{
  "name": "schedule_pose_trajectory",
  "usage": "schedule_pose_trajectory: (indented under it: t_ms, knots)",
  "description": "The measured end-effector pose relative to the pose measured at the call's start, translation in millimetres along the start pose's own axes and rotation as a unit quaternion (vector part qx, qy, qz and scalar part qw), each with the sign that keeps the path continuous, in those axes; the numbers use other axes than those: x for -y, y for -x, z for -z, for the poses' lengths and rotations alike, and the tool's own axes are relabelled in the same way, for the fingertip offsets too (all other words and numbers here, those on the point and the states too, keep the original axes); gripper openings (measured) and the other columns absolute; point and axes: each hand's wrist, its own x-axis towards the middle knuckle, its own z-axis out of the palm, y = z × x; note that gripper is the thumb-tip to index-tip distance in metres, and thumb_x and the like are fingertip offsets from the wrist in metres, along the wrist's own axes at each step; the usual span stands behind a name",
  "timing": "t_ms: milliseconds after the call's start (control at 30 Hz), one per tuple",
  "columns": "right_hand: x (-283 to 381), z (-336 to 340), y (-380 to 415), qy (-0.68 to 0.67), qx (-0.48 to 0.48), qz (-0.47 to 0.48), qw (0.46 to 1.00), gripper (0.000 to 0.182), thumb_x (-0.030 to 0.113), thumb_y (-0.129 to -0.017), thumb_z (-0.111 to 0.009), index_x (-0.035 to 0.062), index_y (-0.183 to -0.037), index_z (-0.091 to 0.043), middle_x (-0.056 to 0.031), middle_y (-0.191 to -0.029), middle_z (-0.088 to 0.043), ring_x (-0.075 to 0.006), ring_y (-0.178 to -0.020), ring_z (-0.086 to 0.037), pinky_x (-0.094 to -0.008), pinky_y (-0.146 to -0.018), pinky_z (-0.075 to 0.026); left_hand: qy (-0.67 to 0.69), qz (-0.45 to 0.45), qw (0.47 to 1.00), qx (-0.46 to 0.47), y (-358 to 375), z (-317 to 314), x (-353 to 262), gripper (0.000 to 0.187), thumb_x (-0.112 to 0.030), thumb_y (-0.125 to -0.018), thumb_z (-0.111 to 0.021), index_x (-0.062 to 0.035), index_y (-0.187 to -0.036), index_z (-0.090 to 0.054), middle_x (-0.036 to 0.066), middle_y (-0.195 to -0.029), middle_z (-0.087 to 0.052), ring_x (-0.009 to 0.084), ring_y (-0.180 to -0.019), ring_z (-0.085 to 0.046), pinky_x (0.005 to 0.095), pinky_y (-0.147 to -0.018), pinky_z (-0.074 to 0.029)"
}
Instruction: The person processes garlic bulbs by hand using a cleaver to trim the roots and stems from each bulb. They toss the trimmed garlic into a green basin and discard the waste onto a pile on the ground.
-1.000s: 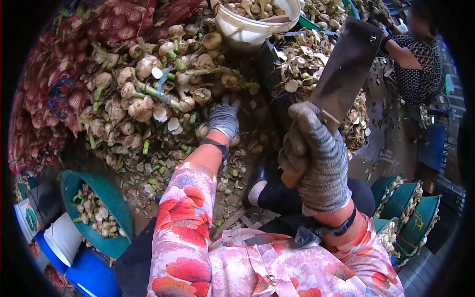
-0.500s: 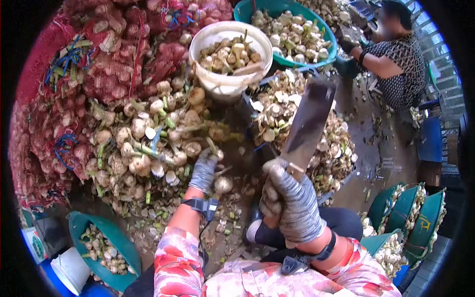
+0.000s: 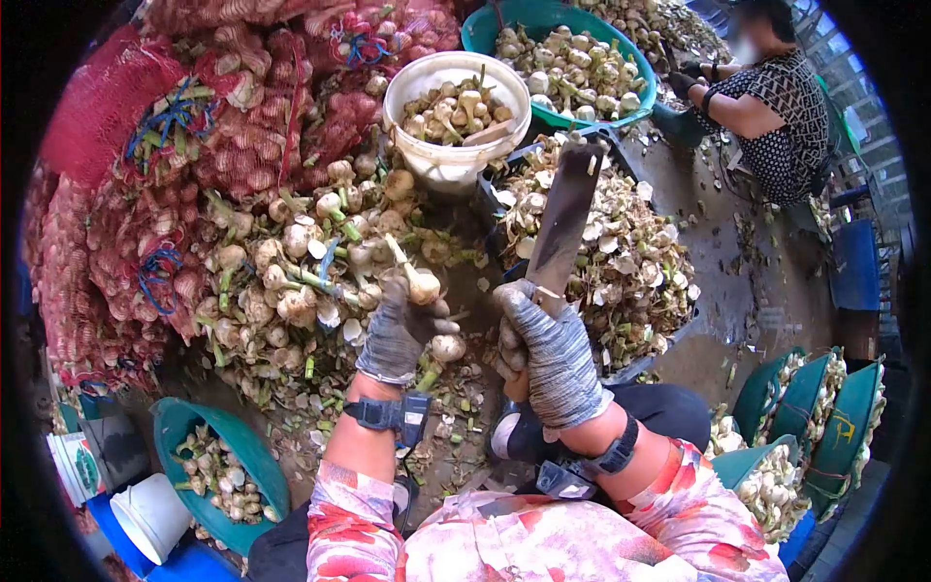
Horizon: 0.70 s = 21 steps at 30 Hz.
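My left hand [image 3: 393, 335], in a grey glove, has its fingers closed round a garlic bulb [image 3: 423, 285], whose stem points up and to the left. Another garlic bulb [image 3: 447, 348] with a green stem shows just below those fingers. In my gloved right hand [image 3: 553, 359] is a cleaver [image 3: 565, 218], gripped by its wooden handle with the dark blade pointing up. A heap of garlic [image 3: 296, 262] with stems lies beyond my left hand. Behind the blade, a dark crate holds a mound of garlic trimmings [image 3: 630, 262].
A white bucket [image 3: 393, 107] and a green tub [image 3: 648, 73] of garlic stand at the back. Red mesh sacks [image 3: 97, 242] rise at left. Green tubs sit at lower left [image 3: 170, 427] and lower right [image 3: 793, 393]. Another person [image 3: 766, 107] works at upper right.
My left hand has lifted a garlic bulb from the heap's edge. The cleaver and my right hand have shifted left, closer to my left hand.
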Motion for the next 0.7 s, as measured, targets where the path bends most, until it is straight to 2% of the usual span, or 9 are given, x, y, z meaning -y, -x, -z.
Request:
schedule_pose_trajectory:
  t_ms: [233,300,400,500,533,567,600,667,700]
  knots:
    - [-2,3,-5,-0.01,-0.004,-0.004,1.0,0.018,0.029,-0.092,-0.065,0.0125,-0.094,-0.059,0.0049,-0.06,-0.05,-0.0049,-0.045,-0.044,-0.0206,-0.041,-0.036,-0.1,0.047,0.991,-0.076,-18,-26,-20,0.047,-0.053,-0.092,-0.052,-0.0103,-0.108,-0.059,0.006,-0.08,-0.063,0.0231,-0.068,-0.063,0.0375,-0.063,-0.055]
    - [1,0,-2,-0.014,0.003,-0.001,1.0,0.017,0.028,-0.093,-0.064,0.0119,-0.094,-0.059,0.0049,-0.06,-0.05,-0.0045,-0.044,-0.044,-0.0196,-0.04,-0.035,-0.208,-0.022,0.977,-0.037,-33,-65,-47,0.051,-0.056,-0.093,-0.048,-0.0102,-0.114,-0.056,0.004,-0.081,-0.063,0.0205,-0.071,-0.064,0.0354,-0.067,-0.055]
    - [0,2,-1,0.006,0.015,-0.003,1.0,0.017,0.028,-0.093,-0.064,0.0114,-0.094,-0.059,0.0047,-0.061,-0.051,-0.0042,-0.044,-0.044,-0.0188,-0.04,-0.035,-0.197,-0.115,0.972,0.051,-80,-104,-77,0.062,-0.062,-0.091,-0.047,-0.0082,-0.122,-0.051,0.006,-0.088,-0.065,0.0197,-0.081,-0.065,0.0318,-0.071,-0.055]
    - [4,-1,-4,0.011,0.012,-0.001,1.0,0.017,0.028,-0.094,-0.063,0.0112,-0.094,-0.06,0.0042,-0.061,-0.053,-0.004,-0.044,-0.045,-0.0183,-0.04,-0.035,-0.199,-0.082,0.976,0.012,-96,-118,-91,0.065,-0.058,-0.09,-0.054,-0.0059,-0.128,-0.049,0.012,-0.104,-0.066,0.0203,-0.085,-0.065,0.0301,-0.075,-0.054]
    - [5,-2,-3,0.003,0.001,-0.003,1.0,0.017,0.028,-0.094,-0.063,0.0111,-0.093,-0.06,0.004,-0.062,-0.053,-0.004,-0.045,-0.046,-0.0181,-0.04,-0.035,-0.202,-0.079,0.976,0.013,-112,-86,-81,0.065,-0.058,-0.09,-0.054,-0.0059,-0.128,-0.049,0.012,-0.104,-0.066,0.0203,-0.085,-0.065,0.0301,-0.075,-0.054]
    - [7,-4,-3,0.0,0.001,0.0,1.0,0.017,0.028,-0.094,-0.063,0.0111,-0.093,-0.06,0.004,-0.062,-0.053,-0.004,-0.045,-0.046,-0.0181,-0.04,-0.035,-0.388,-0.141,0.91,0.032,-140,-30,-63,0.064,-0.053,-0.089,-0.057,-0.0046,-0.13,-0.048,0.016,-0.11,-0.064,0.0218,-0.087,-0.065,0.0328,-0.079,-0.053]
    - [10,-5,-2,-0.002,-0.003,-0.005,1.0,0.017,0.027,-0.094,-0.063,0.0112,-0.092,-0.06,0.0039,-0.062,-0.054,-0.0041,-0.045,-0.047,-0.0185,-0.041,-0.035,-0.557,-0.198,0.805,0.051,-152,1,-50,0.065,-0.049,-0.088,-0.06,-0.0033,-0.133,-0.047,0.019,-0.117,-0.063,0.0234,-0.089,-0.066,0.0355,-0.082,-0.053]
    - [7,-1,-1,-0.006,-0.014,-0.008,1.0,0.017,0.027,-0.093,-0.063,0.0112,-0.091,-0.06,0.0038,-0.062,-0.054,-0.0043,-0.046,-0.048,-0.0189,-0.041,-0.036,-0.692,-0.136,0.704,-0.083,-73,-29,-4,0.058,-0.043,-0.087,-0.06,-0.006,-0.13,-0.051,0.02,-0.122,-0.06,0.0275,-0.11,-0.06,0.0341,-0.088,-0.049]
    - [2,3,-1,0.009,-0.006,-0.006,1.0,0.017,0.027,-0.093,-0.063,0.0112,-0.091,-0.06,0.0039,-0.063,-0.054,-0.0045,-0.047,-0.048,-0.0197,-0.041,-0.037,-0.783,-0.084,0.612,-0.069,-67,15,30,0.068,-0.049,-0.08,-0.064,-0.0056,-0.131,-0.05,0.022,-0.124,-0.058,0.0333,-0.11,-0.058,0.0387,-0.095,-0.045]
